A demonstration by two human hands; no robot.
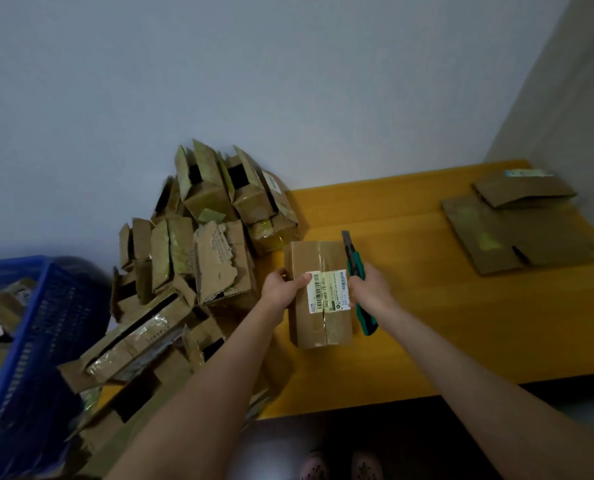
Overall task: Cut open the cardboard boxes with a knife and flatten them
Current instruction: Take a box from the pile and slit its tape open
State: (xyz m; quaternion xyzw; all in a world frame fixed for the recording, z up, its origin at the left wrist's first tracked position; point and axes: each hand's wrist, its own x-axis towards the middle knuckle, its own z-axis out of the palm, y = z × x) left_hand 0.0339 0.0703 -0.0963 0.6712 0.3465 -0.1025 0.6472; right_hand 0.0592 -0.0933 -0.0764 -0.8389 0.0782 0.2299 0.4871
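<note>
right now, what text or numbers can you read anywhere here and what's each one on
"502-602-12-812" (dashes uncertain): large print on the white label of the box gripped by the left hand.
Barcode and small print on that label: too small to read.
Sticker on the flattened cardboard, far right: blurred.
Sticker in the pile of boxes: blurred.
Green knife in the right hand: no text visible.

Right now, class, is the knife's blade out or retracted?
Out: a grey blade sticks out of the green knife, gripped by the right hand beside the box.
</note>
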